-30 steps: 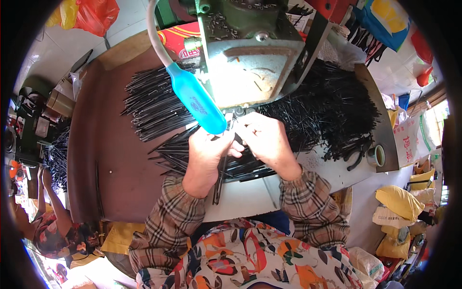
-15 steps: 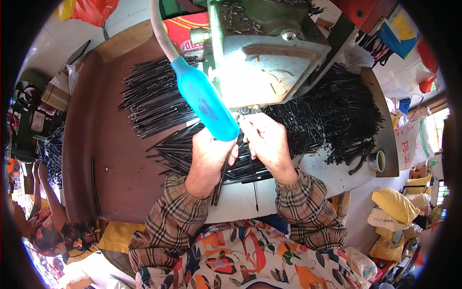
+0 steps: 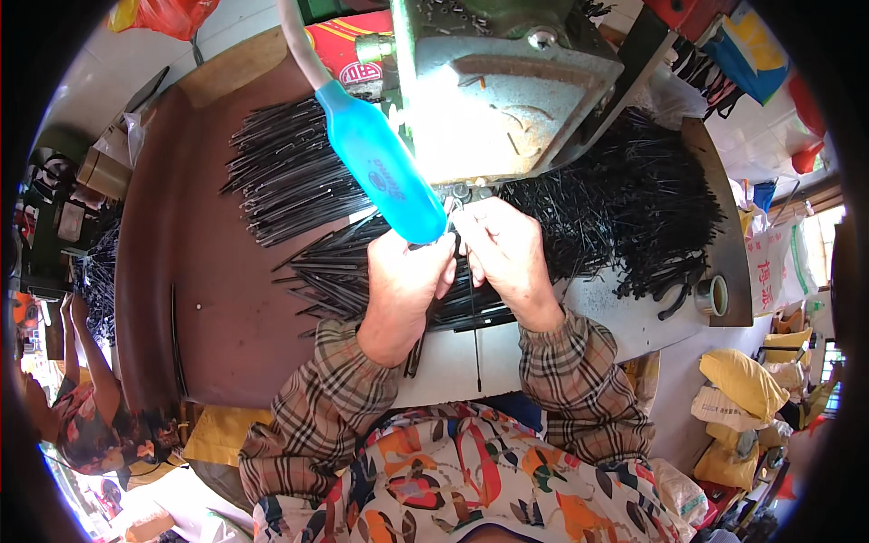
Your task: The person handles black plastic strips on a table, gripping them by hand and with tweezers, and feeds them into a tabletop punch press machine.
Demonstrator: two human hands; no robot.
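My left hand (image 3: 403, 281) and my right hand (image 3: 509, 258) meet just under the grey metal machine head (image 3: 507, 86). Both pinch a thin black strip (image 3: 472, 308) that hangs straight down between them toward the table edge. A blue lamp head (image 3: 380, 172) on a white neck crosses in front of my left fingers and hides their tips. Piles of thin black strips lie around the hands: one fan (image 3: 285, 172) at the upper left, one (image 3: 335, 271) under my left wrist, a dense heap (image 3: 625, 199) at the right.
The brown table top (image 3: 199, 299) stretches left; a pale grey plate (image 3: 453, 362) lies under my wrists. A tape roll (image 3: 712, 296) sits at the right edge. Another person (image 3: 86, 407) is at the lower left. Yellow bags (image 3: 742, 380) lie on the floor right.
The view has moved closer to the machine, so the hands and lamp look larger. Both hands stay together under the machine head, holding the strip.
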